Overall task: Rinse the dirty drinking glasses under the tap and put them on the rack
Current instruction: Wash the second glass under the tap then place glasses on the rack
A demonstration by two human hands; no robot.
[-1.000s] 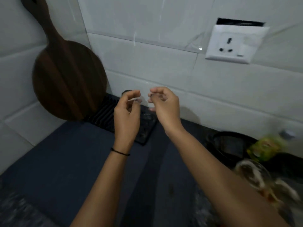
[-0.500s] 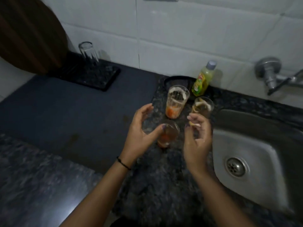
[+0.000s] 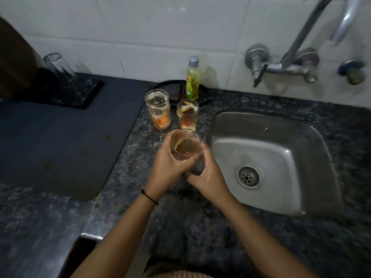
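Both hands wrapped around 1 dirty glass (image 3: 185, 146), held upright over the speckled counter (image 3: 128, 157) just left of the sink (image 3: 267, 157). Left hand (image 3: 168, 167) cupping the near-left wall, fingers (image 3: 181, 171) curled under toward the base. Right hand (image 3: 208, 175) clasping the right side and bottom, fingers clenched on the glass. Brown dregs visible inside, rim facing up toward the camera, long axis roughly vertical with a slight tilt, though blurred.

Key relation: sink bowl directly to the right of the glass, tap spout (image 3: 313, 27) up, right and well apart, arching out of view at the top edge. No water seen running. Tap handle (image 3: 258, 63) on the wall, nearer the right hand than the left. Probably a sideways carry to the right across the sink rim, then 1 hand freed for the handle; right hand better placed for that, leaving the left to grip alone.

2 more dirty glasses left standing behind: tall glass (image 3: 158, 109) with orange residue, shorter glass (image 3: 187, 115) just beside it. 1 clean glass (image 3: 58, 67) upside down on the black rack (image 3: 66, 91), far left, well apart from the hands. Green soap bottle (image 3: 192, 79) against the tiles.

Judged early in the task: 1 racked, 1 in hand unrinsed, 2 waiting.
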